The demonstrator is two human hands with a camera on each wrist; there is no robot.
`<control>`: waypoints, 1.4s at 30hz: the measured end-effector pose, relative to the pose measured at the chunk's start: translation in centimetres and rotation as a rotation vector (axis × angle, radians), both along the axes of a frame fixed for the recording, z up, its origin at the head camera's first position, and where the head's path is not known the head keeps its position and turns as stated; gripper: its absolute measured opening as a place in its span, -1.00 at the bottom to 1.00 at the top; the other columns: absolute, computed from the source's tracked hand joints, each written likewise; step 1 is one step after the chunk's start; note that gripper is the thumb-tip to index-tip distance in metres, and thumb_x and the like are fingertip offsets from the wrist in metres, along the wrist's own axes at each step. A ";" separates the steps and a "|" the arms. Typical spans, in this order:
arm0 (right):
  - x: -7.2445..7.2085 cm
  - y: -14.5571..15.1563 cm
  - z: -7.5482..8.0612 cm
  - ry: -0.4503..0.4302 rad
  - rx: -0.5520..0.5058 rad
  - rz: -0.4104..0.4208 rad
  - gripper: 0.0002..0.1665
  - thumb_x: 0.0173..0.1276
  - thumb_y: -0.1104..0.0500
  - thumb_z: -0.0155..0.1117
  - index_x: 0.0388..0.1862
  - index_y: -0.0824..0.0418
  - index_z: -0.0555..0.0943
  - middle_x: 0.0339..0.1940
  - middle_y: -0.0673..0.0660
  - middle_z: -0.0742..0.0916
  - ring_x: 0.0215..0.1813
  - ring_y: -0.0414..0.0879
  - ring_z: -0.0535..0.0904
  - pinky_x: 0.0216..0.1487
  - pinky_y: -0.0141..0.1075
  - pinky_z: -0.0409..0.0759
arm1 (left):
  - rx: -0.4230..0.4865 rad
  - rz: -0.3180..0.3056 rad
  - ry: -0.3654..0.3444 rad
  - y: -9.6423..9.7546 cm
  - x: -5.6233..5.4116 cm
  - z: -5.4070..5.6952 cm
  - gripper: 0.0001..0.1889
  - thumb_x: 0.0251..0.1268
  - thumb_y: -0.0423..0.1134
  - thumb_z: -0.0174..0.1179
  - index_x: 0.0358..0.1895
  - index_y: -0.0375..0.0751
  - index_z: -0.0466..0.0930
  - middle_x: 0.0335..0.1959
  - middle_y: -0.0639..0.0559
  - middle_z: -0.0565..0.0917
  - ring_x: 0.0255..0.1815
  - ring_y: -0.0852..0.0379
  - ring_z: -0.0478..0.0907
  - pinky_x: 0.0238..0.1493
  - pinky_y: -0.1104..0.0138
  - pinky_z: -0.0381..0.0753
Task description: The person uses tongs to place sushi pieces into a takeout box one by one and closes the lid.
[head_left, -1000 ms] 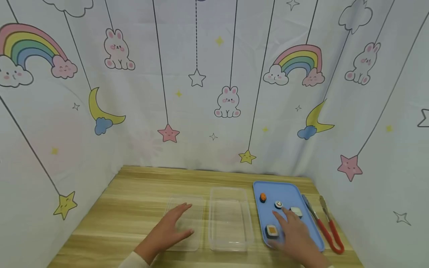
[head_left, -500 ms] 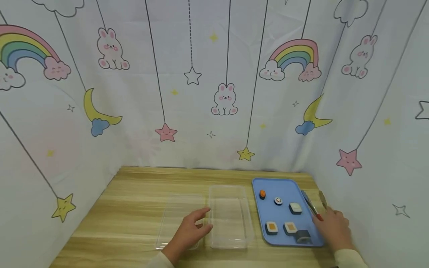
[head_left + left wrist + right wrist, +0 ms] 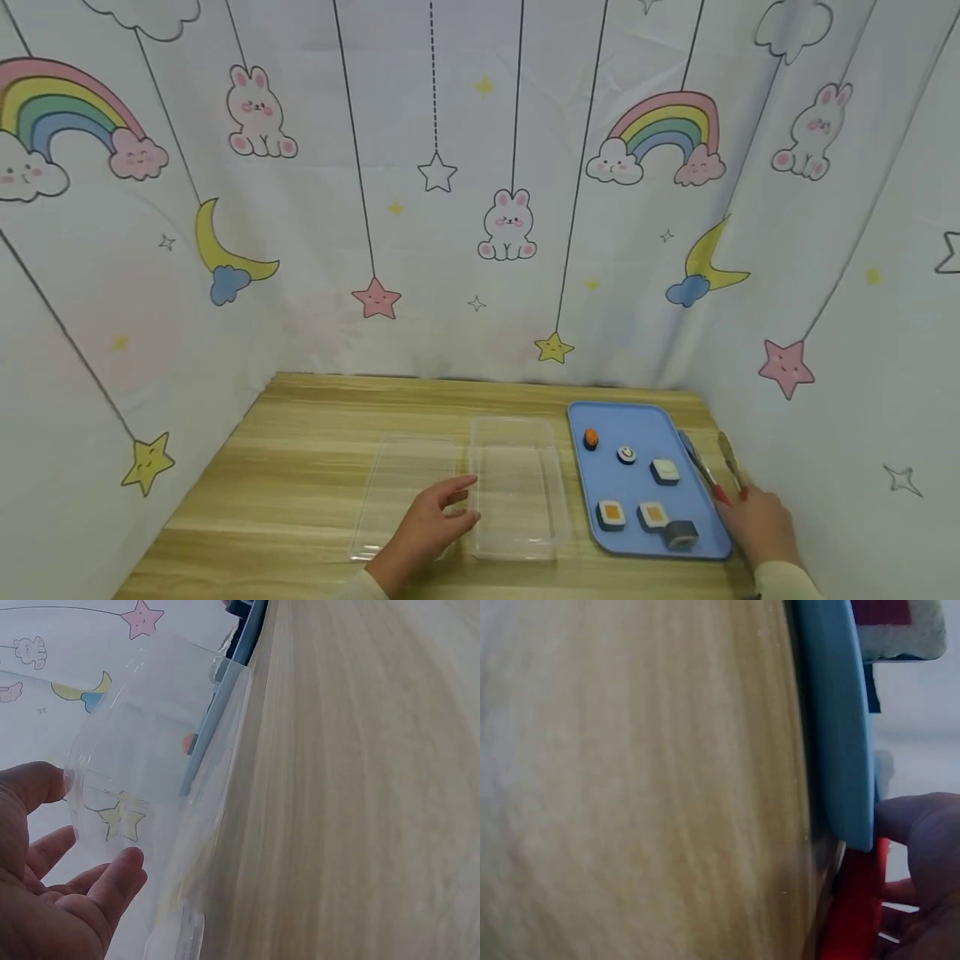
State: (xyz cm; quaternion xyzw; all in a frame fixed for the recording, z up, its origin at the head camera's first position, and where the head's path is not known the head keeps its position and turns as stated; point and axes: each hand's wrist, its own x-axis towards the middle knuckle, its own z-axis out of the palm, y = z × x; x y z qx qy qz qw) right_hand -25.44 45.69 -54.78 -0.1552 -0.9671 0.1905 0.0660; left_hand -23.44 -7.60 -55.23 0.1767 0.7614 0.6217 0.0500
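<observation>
My right hand (image 3: 762,527) grips the red handles of the tongs (image 3: 731,467), which lie beside the blue tray's right edge with their metal ends pointing away. In the right wrist view, thumb and fingers sit around the red handle (image 3: 855,907). Loosely bent, my left hand (image 3: 429,527) is at the left wall of a clear plastic box (image 3: 517,546), thumb and fingers apart; whether it touches the wall I cannot tell. Several sushi pieces lie on the blue tray (image 3: 626,414), among them an orange-topped one (image 3: 592,438), a round roll (image 3: 626,454) and a dark-sided roll (image 3: 681,534).
A clear flat lid (image 3: 408,454) lies left of the box, partly behind my left hand. The wooden table (image 3: 247,483) meets a patterned white curtain (image 3: 450,333) at the back and both sides.
My right hand has moved from over the tray rightward onto the tongs' handles, uncovering the near sushi pieces. My left hand has shifted right from over the lid to the box's left side.
</observation>
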 end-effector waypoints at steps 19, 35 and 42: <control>0.0 -0.3 0.3 0.218 -0.201 -0.109 -0.23 0.24 0.07 0.53 0.22 0.61 0.52 -0.03 0.60 0.65 -0.06 0.42 0.61 -0.04 0.23 0.57 | 0.034 0.014 -0.005 0.1 -0.3 -0.6 -0.42 0.33 -0.31 0.41 0.38 -0.39 0.50 0.43 -0.39 0.45 0.32 -0.43 0.50 0.09 0.20 0.71; -1.6 -6.0 3.1 0.191 0.020 0.419 -0.43 0.03 0.16 0.70 0.04 0.29 0.75 -0.20 0.09 0.74 -0.22 -0.04 0.58 -0.15 -0.02 0.63 | 0.018 0.007 -0.016 -0.2 0.3 -1.0 -0.42 0.35 -0.27 0.41 0.39 -0.35 0.50 0.43 -0.37 0.46 0.31 -0.41 0.52 0.07 0.18 0.71; -2.4 -7.6 3.3 0.143 0.055 0.425 -0.48 0.05 0.18 0.69 0.03 0.27 0.78 -0.23 0.06 0.74 -0.20 -0.03 0.62 -0.12 0.02 0.65 | 0.026 0.004 -0.024 -0.2 0.2 -0.8 -0.43 0.37 -0.28 0.39 0.40 -0.33 0.49 0.44 -0.36 0.45 0.32 -0.38 0.52 0.07 0.17 0.71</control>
